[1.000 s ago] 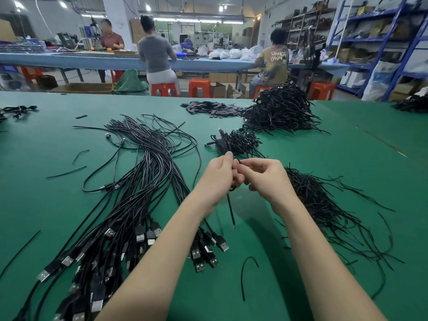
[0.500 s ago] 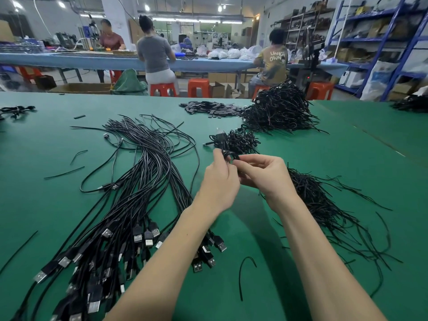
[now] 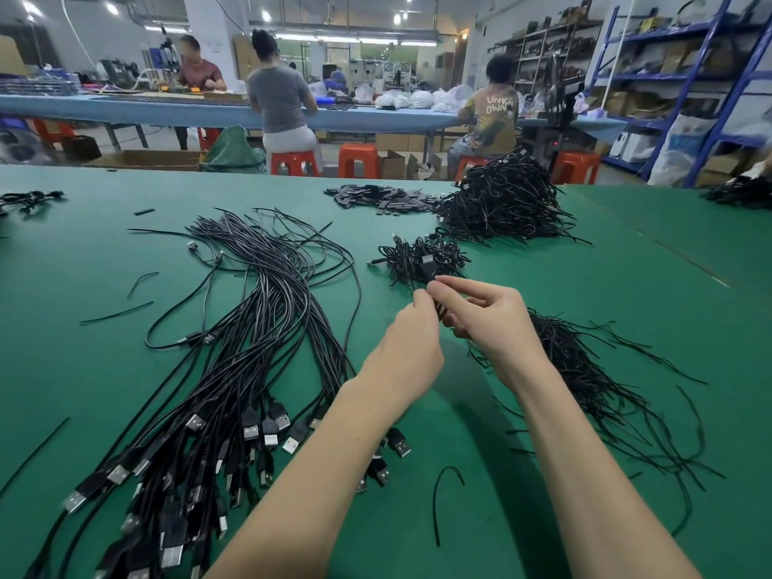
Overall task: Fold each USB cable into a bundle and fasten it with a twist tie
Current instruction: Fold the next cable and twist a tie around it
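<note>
My left hand [image 3: 407, 348] and my right hand [image 3: 491, 323] meet above the green table [image 3: 605, 294], both pinching a folded black USB cable bundle [image 3: 428, 267] whose plug end sticks up past my fingertips. Most of the bundle is hidden between my fingers, and any tie around it cannot be made out. A long sheaf of loose black USB cables [image 3: 250, 328] lies to the left, plugs toward me. A heap of black twist ties [image 3: 585, 369] lies right of my right hand. A small pile of tied bundles [image 3: 422, 254] sits just beyond my hands.
A big heap of bundled cables [image 3: 501, 202] and a spread of flat black pieces [image 3: 380, 198] lie at the table's far side. Stray ties [image 3: 443, 495] are scattered near me. Three people sit at a blue bench [image 3: 125, 110] behind; blue shelving [image 3: 689, 77] stands at right.
Both hands have moved up and away from me toward the small pile, carrying the bundle. The loose tie end that hung below my hands a second ago is no longer seen.
</note>
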